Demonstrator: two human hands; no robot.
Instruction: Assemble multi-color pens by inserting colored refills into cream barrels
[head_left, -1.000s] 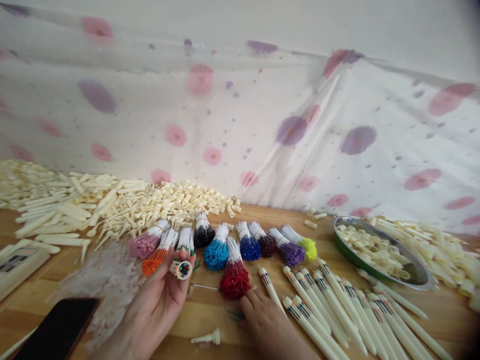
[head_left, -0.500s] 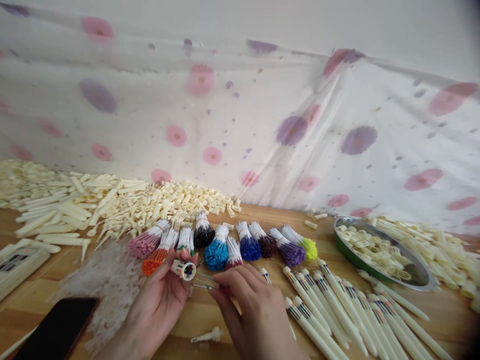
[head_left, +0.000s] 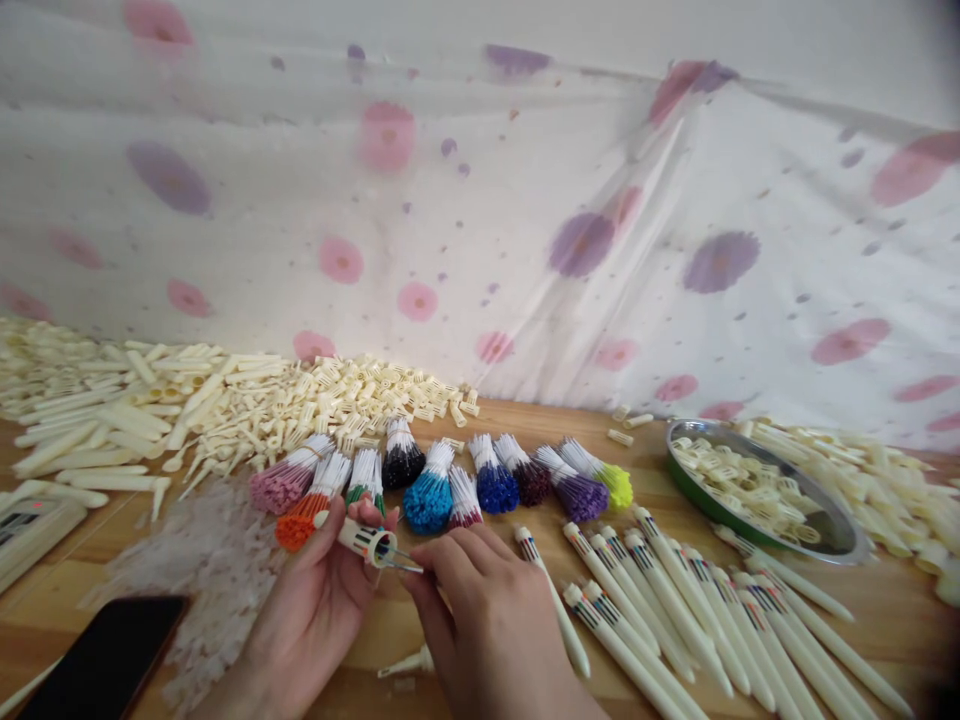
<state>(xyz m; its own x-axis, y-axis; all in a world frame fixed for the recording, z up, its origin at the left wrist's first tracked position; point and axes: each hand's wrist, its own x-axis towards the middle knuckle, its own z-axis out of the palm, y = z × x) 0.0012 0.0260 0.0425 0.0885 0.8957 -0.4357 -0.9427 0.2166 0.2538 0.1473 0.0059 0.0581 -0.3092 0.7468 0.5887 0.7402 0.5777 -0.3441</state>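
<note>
My left hand [head_left: 311, 610] is closed around a short cream pen barrel [head_left: 365, 541], its open end with coloured inserts facing right. My right hand [head_left: 491, 625] pinches a thin refill [head_left: 405, 565] whose tip sits at the barrel's open end. Just beyond the hands lie bundles of coloured refills [head_left: 442, 485] in pink, orange, green, black, blue, red, navy, maroon, purple and yellow-green. A row of assembled cream pens [head_left: 675, 610] lies to the right of my right hand.
Heaps of cream pen parts [head_left: 187, 405] cover the table's left back. A green-rimmed metal bowl [head_left: 757, 495] of small parts stands at the right, with more parts behind it. A dark phone [head_left: 105, 665] lies at the front left. A flowered cloth [head_left: 480, 220] hangs behind.
My right hand left the table by the red bundle with a thin refill, moved left and brought it to the barrel's open end. The left hand tilted the barrel toward the right.
</note>
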